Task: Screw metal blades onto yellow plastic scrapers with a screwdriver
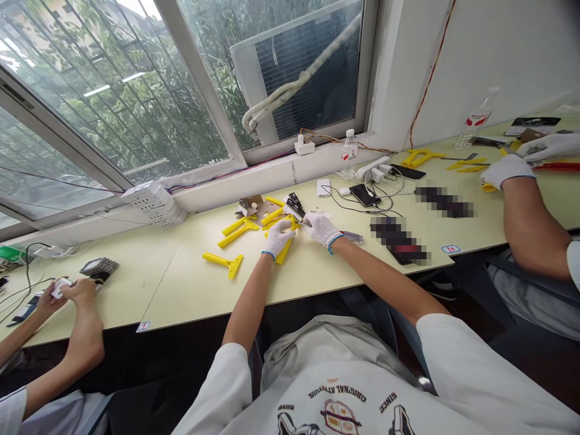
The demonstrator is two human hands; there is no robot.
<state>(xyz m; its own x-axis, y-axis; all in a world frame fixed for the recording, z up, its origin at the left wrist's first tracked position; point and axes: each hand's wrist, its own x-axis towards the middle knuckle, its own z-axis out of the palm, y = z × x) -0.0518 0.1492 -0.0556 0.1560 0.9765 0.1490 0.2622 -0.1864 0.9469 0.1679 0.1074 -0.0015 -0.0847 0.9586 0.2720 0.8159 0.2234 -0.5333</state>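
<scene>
My left hand [277, 238], in a white knit glove, is closed on a yellow plastic scraper [284, 251] whose handle points down toward the table's front edge. My right hand [322, 231], gloved too, has its fingers pinched together by the scraper's head. Whatever small thing they hold is too small to make out. More yellow scrapers [238, 230] lie just left of my hands, and a single scraper [224, 263] rests apart, closer to the front edge. Beyond my fingers are a black-and-white packet [295, 206] and an opened cardboard box [251, 206]. A screwdriver [351, 236] lies beside my right wrist.
Phones [365, 195], a power strip [376, 171] with cables and a water bottle [349, 154] stand at the back right. Stacked white boxes [154, 202] are by the window. A co-worker's gloved hand [507, 171] works at right, another person's bare hands [79, 292] at left.
</scene>
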